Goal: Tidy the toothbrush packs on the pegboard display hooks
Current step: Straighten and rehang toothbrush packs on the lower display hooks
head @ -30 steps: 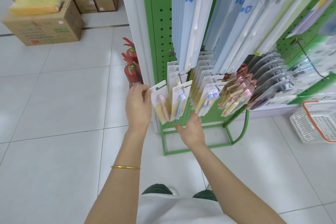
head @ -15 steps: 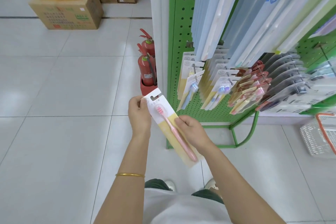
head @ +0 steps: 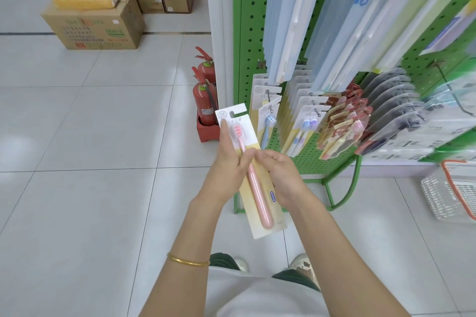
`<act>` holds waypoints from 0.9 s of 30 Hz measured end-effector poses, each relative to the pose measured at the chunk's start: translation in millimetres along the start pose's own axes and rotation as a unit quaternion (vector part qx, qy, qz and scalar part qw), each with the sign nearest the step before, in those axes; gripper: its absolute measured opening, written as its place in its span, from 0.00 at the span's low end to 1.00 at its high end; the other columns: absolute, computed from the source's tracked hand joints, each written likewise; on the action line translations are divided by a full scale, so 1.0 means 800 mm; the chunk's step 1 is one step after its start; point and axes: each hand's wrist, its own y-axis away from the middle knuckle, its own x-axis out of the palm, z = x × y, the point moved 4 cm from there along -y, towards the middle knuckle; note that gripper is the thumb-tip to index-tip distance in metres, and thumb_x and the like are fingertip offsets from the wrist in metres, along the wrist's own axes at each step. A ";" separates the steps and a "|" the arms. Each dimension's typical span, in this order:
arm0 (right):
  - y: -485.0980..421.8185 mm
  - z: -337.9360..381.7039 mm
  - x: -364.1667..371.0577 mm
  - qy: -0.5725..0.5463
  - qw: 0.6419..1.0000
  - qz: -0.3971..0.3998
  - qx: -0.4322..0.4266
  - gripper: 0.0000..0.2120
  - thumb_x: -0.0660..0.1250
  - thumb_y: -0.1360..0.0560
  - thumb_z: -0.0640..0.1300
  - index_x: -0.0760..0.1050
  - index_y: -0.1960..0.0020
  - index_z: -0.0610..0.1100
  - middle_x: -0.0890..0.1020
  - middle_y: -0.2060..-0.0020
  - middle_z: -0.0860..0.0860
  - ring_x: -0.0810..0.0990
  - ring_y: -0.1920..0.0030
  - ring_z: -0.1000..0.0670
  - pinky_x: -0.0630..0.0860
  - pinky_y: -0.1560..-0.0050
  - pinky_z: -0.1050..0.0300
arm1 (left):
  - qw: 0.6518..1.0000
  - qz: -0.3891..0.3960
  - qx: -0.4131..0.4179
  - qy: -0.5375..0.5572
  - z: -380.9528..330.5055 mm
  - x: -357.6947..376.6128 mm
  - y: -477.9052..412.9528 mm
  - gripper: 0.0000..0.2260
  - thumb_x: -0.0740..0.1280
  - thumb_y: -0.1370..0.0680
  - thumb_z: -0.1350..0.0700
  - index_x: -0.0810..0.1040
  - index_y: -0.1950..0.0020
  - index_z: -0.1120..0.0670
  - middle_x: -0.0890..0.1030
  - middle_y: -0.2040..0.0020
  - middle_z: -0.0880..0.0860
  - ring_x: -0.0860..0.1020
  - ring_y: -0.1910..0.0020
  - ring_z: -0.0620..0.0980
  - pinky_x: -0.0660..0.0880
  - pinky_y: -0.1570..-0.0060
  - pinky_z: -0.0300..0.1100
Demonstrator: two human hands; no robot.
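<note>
cardboard boxes (head: 95,26) far left, red fire extinguishers (head: 204,100) by the post, none of it in play. now the action: the left hand (head: 229,170) has the pink toothbrush pack (head: 260,203) by its left edge, with the thumb laid straight up the card beside the bristles and the other fingers closed on it lower down. the pack is off the display, held tilted in mid-air in front of the green pegboard (head: 247,33), hang slot uppermost. the right hand (head: 280,177) sits on the middle of the card, fingers curled over the handle and right edge, so both hands grip it.

this reads as the re-hang step: one pack out, being squared up before it goes on a peg. the next move, by my call, wants the slot lifted and lined up with a hook tip, then slid back along the wire. the near hook (head: 270,110) with the blue toothbrush packs (head: 268,126) is just to the right. watch the angle, a tilted card could snag the front pack. whether it belongs on that peg, i can't tell. white basket (head: 438,195) on the floor far right.
</note>
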 end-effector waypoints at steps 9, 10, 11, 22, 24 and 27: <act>-0.003 0.013 0.011 -0.100 0.994 -0.028 0.024 0.07 0.63 0.21 0.43 0.78 0.50 0.40 0.83 0.59 0.46 0.81 0.55 0.45 0.76 0.42 0.44 | 0.970 0.188 -0.084 -0.130 0.004 -0.024 0.019 0.53 0.75 0.30 0.48 0.34 0.24 0.42 0.54 0.22 0.48 0.62 0.27 0.48 0.65 0.30 0.49; -0.004 0.014 0.015 -0.106 0.994 -0.021 0.024 0.07 0.63 0.21 0.42 0.77 0.51 0.40 0.82 0.62 0.46 0.81 0.59 0.47 0.77 0.46 0.46 | 0.966 0.195 -0.089 -0.147 0.001 -0.027 0.023 0.54 0.76 0.30 0.49 0.33 0.24 0.43 0.53 0.22 0.49 0.61 0.27 0.49 0.64 0.30 0.48; -0.004 0.014 0.019 -0.109 0.994 -0.012 0.024 0.07 0.62 0.21 0.42 0.77 0.53 0.41 0.82 0.65 0.47 0.80 0.63 0.49 0.78 0.51 0.48 | 0.961 0.200 -0.095 -0.167 -0.002 -0.029 0.025 0.54 0.76 0.30 0.49 0.33 0.24 0.44 0.53 0.23 0.49 0.61 0.27 0.49 0.64 0.31 0.46; -0.001 0.018 0.042 -0.110 0.992 0.035 0.049 0.11 0.61 0.20 0.46 0.78 0.52 0.39 0.81 0.61 0.44 0.79 0.62 0.47 0.76 0.52 0.49 | 0.952 0.178 -0.134 -0.209 -0.012 -0.044 0.030 0.52 0.74 0.28 0.55 0.33 0.24 0.45 0.57 0.32 0.53 0.70 0.51 0.49 0.67 0.69 0.33; 0.001 0.023 0.044 -0.106 0.992 0.047 0.052 0.15 0.59 0.19 0.49 0.79 0.51 0.39 0.81 0.61 0.44 0.79 0.63 0.47 0.77 0.56 0.51 | 0.964 0.171 -0.124 -0.161 -0.010 -0.043 0.028 0.51 0.74 0.30 0.55 0.37 0.23 0.43 0.61 0.34 0.53 0.74 0.50 0.50 0.74 0.60 0.37; 0.003 0.026 0.044 -0.080 0.992 0.075 0.056 0.21 0.54 0.18 0.53 0.79 0.45 0.38 0.84 0.59 0.45 0.82 0.61 0.49 0.79 0.61 0.54 | 0.982 0.166 -0.085 -0.035 -0.011 -0.041 0.021 0.34 0.73 0.29 0.54 0.59 0.28 0.49 0.74 0.41 0.48 0.75 0.44 0.40 0.78 0.49 0.40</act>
